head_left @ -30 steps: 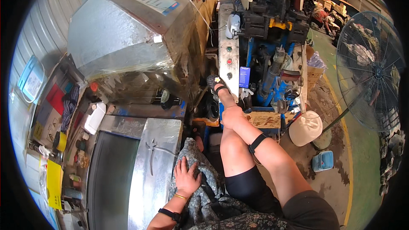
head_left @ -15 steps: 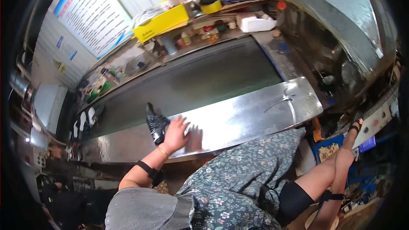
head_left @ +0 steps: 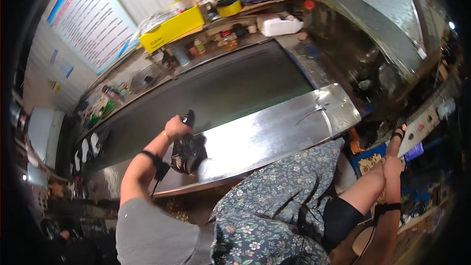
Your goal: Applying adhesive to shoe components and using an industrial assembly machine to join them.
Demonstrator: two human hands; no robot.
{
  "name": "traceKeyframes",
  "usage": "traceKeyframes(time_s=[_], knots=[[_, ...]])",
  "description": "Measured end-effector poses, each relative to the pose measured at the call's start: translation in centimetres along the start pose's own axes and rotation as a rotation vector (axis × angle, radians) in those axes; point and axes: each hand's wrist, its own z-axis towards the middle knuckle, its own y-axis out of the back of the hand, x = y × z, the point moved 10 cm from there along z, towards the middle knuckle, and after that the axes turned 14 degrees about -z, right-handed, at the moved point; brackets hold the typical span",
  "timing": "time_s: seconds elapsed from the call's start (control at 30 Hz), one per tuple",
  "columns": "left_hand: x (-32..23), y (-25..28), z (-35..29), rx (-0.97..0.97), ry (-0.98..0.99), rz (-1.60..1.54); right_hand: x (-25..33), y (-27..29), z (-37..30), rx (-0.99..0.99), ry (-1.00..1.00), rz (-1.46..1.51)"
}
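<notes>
A glossy black ankle boot point(head_left: 182, 157) with a textured shaft is at the inner edge of the shiny metal ledge point(head_left: 255, 137). Its toe points away from me over the dark flat belt point(head_left: 230, 83). My left hand point(head_left: 177, 127) is closed around the front part of the boot from above, and the grip hides some of it. Far to the right, my right hand point(head_left: 392, 166) rests against my bent leg point(head_left: 365, 194). Its fingers are hard to make out there.
White-soled shoes point(head_left: 84, 150) stand at the belt's left end. Behind the belt, a shelf carries a yellow box point(head_left: 171, 27), a white jug point(head_left: 278, 24) and small bottles. A curved pale strip point(head_left: 311, 115) lies on the ledge's right part. A control panel point(head_left: 422, 127) is at the right.
My left hand has gone from spread fingers beside the boot to a grip on it. The boot has shifted right and turned a little. The whole view has shifted slightly.
</notes>
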Motion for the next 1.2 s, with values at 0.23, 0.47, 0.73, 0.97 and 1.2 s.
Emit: traceKeyframes(time_s=[0.23, 0.47, 0.73, 0.97, 1.2], knots=[[-27.0, -1.1, -30.3, 0.226, -1.789, -0.202, 13.5, 19.1, -5.8, -0.002, 0.303, 1.130], [-29.3, -9.3, -41.6, 0.138, -2.445, -0.040, 14.5, 23.5, -9.6, -0.204, -0.034, 1.321], [-38.9, -24.2, -34.0, 1.450, -0.569, -1.059, 17.5, 25.6, -17.9, -0.447, 0.221, 0.626], [-36.8, -29.3, -32.9, 1.335, -0.374, -0.904, 17.2, 21.6, -16.9, -0.209, 0.230, 0.801], [-36.0, -24.9, -32.1, 0.939, -1.136, -0.923, 18.7, 14.1, -13.9, -0.065, 0.093, 1.267]])
